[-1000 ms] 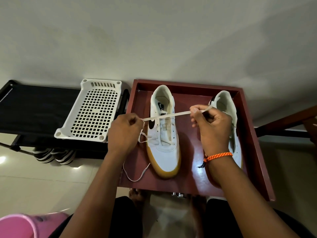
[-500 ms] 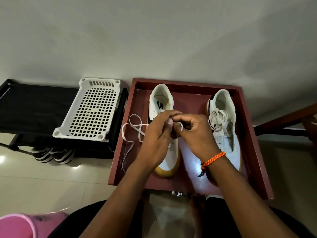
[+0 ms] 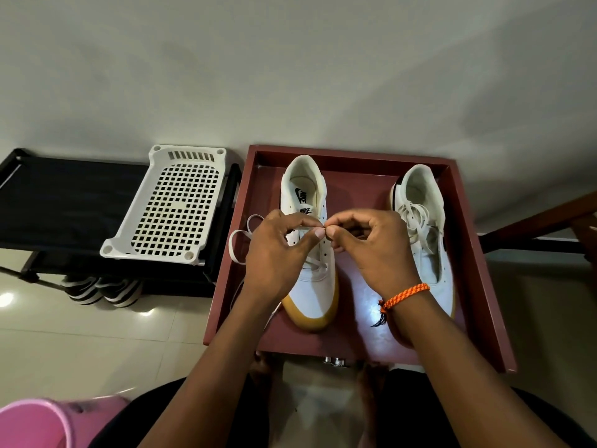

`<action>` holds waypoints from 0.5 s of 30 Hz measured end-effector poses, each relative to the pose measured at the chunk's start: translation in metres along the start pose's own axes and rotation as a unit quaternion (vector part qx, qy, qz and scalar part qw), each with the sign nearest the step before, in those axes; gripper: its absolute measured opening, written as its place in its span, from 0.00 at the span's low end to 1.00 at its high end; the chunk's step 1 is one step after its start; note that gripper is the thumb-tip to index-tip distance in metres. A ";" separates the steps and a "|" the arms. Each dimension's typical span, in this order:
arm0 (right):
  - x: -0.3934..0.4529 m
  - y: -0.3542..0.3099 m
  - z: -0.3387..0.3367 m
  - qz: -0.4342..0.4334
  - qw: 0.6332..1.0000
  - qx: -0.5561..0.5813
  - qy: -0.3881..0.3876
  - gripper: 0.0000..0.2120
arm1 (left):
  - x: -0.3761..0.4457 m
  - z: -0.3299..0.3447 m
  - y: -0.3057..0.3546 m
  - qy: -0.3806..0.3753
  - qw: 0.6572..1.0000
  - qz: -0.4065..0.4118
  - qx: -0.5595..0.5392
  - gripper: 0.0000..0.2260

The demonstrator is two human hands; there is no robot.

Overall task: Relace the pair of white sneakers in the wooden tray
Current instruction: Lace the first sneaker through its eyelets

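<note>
Wooden tray [image 3: 468, 253]: both hands [image 3: 281, 257] pinch lace [image 3: 240, 244] over left sneaker [image 3: 318, 286].

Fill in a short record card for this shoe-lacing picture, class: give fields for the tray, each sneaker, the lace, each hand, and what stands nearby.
Tray: dark red wooden tray holding both sneakers
Left sneaker: only its lowest eyelets laced
Right sneaker: lace piled loosely on it
Lace: white, looping out to the left of the left sneaker
Left hand: pinches the lace
Right hand: pinches the lace tip; fingertips meet the left hand's
Nearby: white perforated basket on a black rack
</note>
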State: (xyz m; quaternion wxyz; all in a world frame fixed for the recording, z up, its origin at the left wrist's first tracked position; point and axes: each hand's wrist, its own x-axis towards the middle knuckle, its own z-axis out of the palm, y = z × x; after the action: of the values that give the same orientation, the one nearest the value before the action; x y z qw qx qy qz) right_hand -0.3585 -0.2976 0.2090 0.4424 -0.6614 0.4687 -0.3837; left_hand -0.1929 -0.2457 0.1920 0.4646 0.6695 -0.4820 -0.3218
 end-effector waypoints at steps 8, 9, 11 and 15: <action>0.000 0.015 -0.002 0.064 0.992 -0.095 -0.048 0.08 | -0.007 0.000 0.004 0.020 0.964 -0.004 0.264 0.04; -0.001 0.018 -0.002 0.071 0.990 -0.109 -0.046 0.08 | -0.009 0.001 0.005 0.039 0.951 0.014 0.307 0.04; -0.001 0.022 -0.002 0.087 0.988 -0.122 -0.037 0.09 | -0.011 0.002 0.006 0.055 0.936 0.042 0.344 0.05; -0.002 0.023 -0.003 0.098 0.984 -0.135 -0.056 0.07 | -0.012 0.004 0.005 0.052 0.933 0.053 0.352 0.05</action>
State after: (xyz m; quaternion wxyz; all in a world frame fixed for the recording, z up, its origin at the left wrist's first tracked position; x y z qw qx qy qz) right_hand -0.3682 -0.3006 0.1883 0.4104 -0.6863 0.5532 -0.2336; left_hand -0.2018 -0.2360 0.1955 0.2395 0.7795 -0.5744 -0.0709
